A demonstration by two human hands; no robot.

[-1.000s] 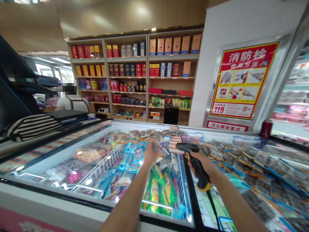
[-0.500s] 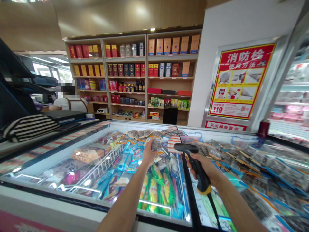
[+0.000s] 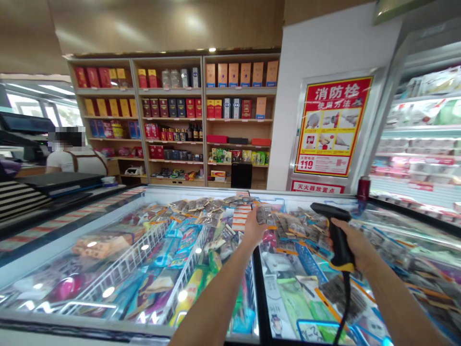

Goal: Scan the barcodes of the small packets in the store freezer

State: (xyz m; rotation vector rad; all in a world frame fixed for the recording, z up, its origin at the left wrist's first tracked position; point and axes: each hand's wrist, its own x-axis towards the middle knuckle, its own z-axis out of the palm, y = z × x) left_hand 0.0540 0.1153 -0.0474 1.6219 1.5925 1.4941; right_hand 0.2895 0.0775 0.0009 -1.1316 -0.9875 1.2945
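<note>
Freezer spanned view, lids shut over most goods, black divider down middle. Scanner over freezer's right half, right hand clamped on its grip, head facing packet. Packet above divider, left hand fingers pinching it. Judged mid-scan; packet not yet set down. Open air above freezer; can on far right rim.

Air above freezer glass lids open for hands; red can on back rim, shelves well beyond.

Left hand gripping packet, right hand gripping scanner
</note>
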